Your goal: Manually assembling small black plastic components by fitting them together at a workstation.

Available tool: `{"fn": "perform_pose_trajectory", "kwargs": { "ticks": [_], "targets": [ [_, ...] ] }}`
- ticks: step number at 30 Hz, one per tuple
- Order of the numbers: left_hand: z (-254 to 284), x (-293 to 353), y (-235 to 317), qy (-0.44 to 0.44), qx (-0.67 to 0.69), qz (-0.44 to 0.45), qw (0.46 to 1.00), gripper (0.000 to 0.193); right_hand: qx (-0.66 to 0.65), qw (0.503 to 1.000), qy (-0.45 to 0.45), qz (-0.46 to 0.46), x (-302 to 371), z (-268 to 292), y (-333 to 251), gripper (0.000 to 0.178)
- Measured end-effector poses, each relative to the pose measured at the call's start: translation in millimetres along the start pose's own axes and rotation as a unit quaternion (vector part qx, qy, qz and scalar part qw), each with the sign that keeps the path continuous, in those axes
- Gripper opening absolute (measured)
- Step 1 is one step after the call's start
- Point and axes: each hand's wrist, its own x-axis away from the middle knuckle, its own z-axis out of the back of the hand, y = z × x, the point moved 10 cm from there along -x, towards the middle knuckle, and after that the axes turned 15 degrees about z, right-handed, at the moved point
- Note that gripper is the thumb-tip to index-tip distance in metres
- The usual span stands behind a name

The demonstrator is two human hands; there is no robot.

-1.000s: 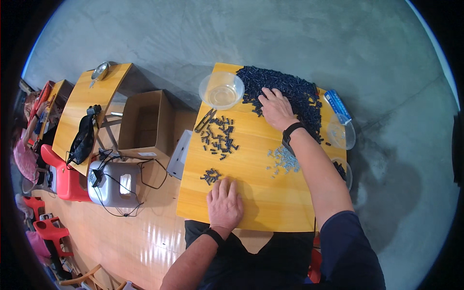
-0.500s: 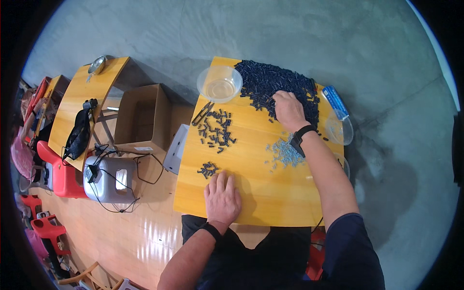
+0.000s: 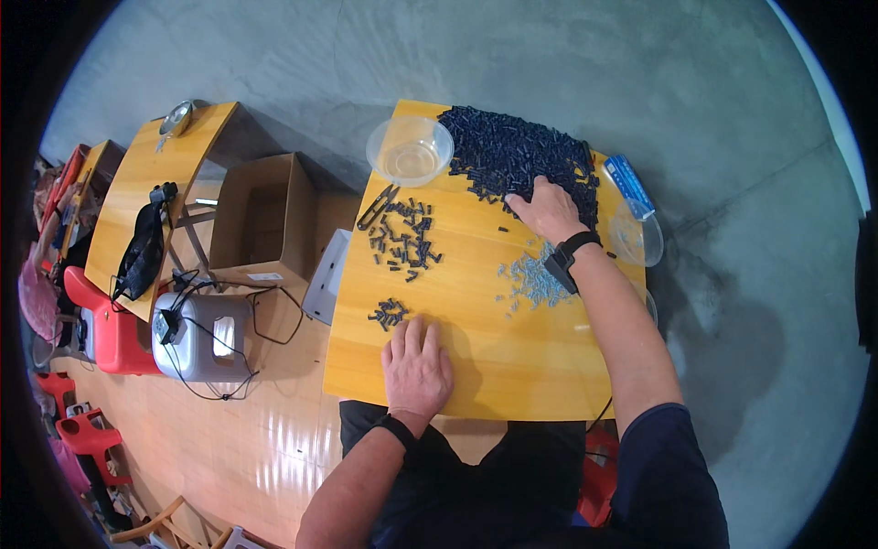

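Observation:
My left hand (image 3: 418, 373) lies flat on the yellow wooden table (image 3: 494, 366), fingers stretched and holding nothing. Just beyond its fingertips is a small cluster of short dark cylindrical pieces (image 3: 388, 314). My right hand (image 3: 551, 215) reaches to the near edge of a large pile of similar dark pieces (image 3: 512, 146), thumb spread away from the fingers and no piece visible between them. Some fingertips are hard to see against the pile. Close to my right wrist lies a heap of tiny light-blue pieces (image 3: 535, 282). Farther left is a looser group of dark pieces (image 3: 407, 242).
A round clear plastic bowl (image 3: 409, 174) stands at the far left corner, with dark thread snips (image 3: 377, 208) nearby. A blue box (image 3: 629, 186) and a clear lid-like dish (image 3: 637, 240) sit along the right edge. An open cardboard carton (image 3: 251, 220) is left of the table.
My right thumb has moved apart from the fingers at the pile's edge. My left hand stays flat in place. The whole view has shifted slightly.

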Motion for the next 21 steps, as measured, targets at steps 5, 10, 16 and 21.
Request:
{"fn": "perform_pose_trajectory", "kwargs": {
  "ticks": [5, 10, 16, 21],
  "targets": [
    [0, -1, 0, -0.007, -0.003, 0.005, 1.000, 0.042, -0.044, 0.998, -0.013, 0.039, 3, -12, -16, 0.055],
    [-2, 0, 1, -0.008, -0.001, 0.004, 1.000, 0.041, -0.062, 0.995, 0.000, 0.073, 5, -11, -22, 0.051],
    [-1, 0, 0, -0.009, -0.001, 0.003, 1.000, 0.042, -0.034, 0.991, -0.081, 0.099, 9, -14, -26, 0.041],
    [-3, -1, 1, -0.016, -0.011, 0.004, 1.000, 0.043, -0.049, 0.988, -0.099, 0.110, 5, -33, -25, 0.028]
  ]
}}
